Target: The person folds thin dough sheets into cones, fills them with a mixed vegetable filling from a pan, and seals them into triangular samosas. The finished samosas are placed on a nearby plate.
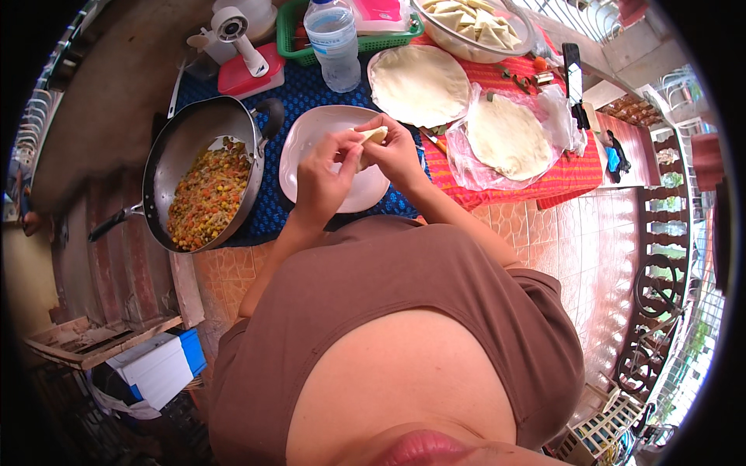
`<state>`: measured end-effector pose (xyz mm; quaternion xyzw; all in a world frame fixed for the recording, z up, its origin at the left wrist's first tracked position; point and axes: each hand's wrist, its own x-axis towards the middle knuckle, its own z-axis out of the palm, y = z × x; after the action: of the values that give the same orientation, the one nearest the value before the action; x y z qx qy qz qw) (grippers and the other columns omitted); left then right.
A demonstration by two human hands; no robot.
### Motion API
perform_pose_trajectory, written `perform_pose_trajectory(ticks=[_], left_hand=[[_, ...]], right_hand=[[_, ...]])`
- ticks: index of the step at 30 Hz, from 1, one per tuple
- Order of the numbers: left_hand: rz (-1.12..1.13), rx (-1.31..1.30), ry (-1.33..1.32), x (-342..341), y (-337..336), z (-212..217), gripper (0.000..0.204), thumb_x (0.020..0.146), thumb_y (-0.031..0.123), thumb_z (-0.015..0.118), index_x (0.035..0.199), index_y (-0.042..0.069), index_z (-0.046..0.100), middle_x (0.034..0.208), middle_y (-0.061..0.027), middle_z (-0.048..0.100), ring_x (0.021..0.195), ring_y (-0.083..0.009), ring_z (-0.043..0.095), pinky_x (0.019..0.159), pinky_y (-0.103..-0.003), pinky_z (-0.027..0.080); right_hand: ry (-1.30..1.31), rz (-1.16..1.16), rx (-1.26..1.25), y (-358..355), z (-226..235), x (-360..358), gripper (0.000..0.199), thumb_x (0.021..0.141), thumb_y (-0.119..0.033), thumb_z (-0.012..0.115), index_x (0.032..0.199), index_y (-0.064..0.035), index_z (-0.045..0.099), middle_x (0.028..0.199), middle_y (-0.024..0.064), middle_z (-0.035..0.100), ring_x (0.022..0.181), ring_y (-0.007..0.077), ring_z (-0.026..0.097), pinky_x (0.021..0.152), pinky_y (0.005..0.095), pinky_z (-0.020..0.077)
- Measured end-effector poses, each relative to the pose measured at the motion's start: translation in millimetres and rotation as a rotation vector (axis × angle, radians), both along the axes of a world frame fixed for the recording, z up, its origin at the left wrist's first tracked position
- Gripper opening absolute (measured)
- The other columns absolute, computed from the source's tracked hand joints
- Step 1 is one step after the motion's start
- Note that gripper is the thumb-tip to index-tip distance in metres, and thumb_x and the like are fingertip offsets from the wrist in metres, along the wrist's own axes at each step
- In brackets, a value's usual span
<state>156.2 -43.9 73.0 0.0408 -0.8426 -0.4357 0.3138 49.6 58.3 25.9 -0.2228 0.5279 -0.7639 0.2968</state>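
Note:
Over a pale pink plate (299, 159), my left hand (325, 172) and my right hand (394, 158) meet around a small folded piece of pastry dough (374, 135). Both hands have their fingers closed on it, and part of it is hidden by them. To the left stands a deep wok (167, 159) holding a chopped vegetable filling (208, 190) in orange, yellow and green. A stack of round pastry wrappers (420, 84) lies beyond the plate to the right. Another round wrapper (507, 138) rests on clear plastic further right. Folded pastry triangles (474, 25) fill a clear bowl (517, 48) at the back.
A water bottle (332, 46) stands behind the plate, near a green basket (299, 50). A white handheld fan (239, 43) stands by a pink-lidded container (252, 76). A knife (435, 140) lies beside the wrappers. A phone (573, 78) is at the right. The wok's handle (114, 224) juts left.

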Motion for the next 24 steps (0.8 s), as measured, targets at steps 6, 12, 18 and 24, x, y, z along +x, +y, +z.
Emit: perform_pose_trajectory(ticks=[6,12,18,24], left_hand=[[0.033,0.234,-0.182,2.7,-2.9,-0.6,0.021,0.084,0.007,0.068,0.103,0.001,0.060,0.081,-0.0023,0.062,0.070,-0.0073,0.060,0.064,-0.021,0.050],[0.127,0.290,-0.285,0.8,-6.5,-4.3,0.011,0.085,0.009,0.068,0.091,0.001,0.064,0.076,-0.0032,0.066,0.069,-0.0058,0.060,0.061,-0.020,0.049],[0.028,0.549,-0.171,-1.2,-17.0,-1.1,0.006,0.085,0.005,0.065,0.088,0.000,0.065,0.074,-0.0045,0.067,0.064,-0.0079,0.062,0.060,-0.021,0.049],[-0.133,0.811,-0.173,-1.2,-31.3,-6.3,0.005,0.085,0.001,0.064,0.088,-0.001,0.066,0.074,-0.0035,0.065,0.064,-0.0069,0.059,0.061,-0.019,0.048]], right_hand=[[-0.051,-0.050,-0.021,-4.4,0.7,-3.7,0.015,0.077,-0.001,0.059,0.091,0.0003,0.055,0.084,0.0111,0.063,0.070,0.0164,0.066,0.053,0.0281,0.0576],[-0.182,0.057,-0.029,-2.2,15.9,-1.1,0.024,0.081,-0.004,0.063,0.103,-0.0003,0.054,0.093,0.0112,0.063,0.080,0.0160,0.065,0.065,0.0281,0.0579],[-0.256,0.240,-0.126,1.1,19.1,-4.8,0.045,0.083,-0.013,0.072,0.122,-0.0035,0.051,0.101,0.0064,0.063,0.093,0.0136,0.061,0.082,0.0290,0.0517],[-0.269,0.263,-0.127,2.5,23.2,-7.1,0.046,0.080,-0.012,0.074,0.121,-0.0039,0.053,0.103,0.0054,0.063,0.091,0.0123,0.062,0.078,0.0279,0.0515]])
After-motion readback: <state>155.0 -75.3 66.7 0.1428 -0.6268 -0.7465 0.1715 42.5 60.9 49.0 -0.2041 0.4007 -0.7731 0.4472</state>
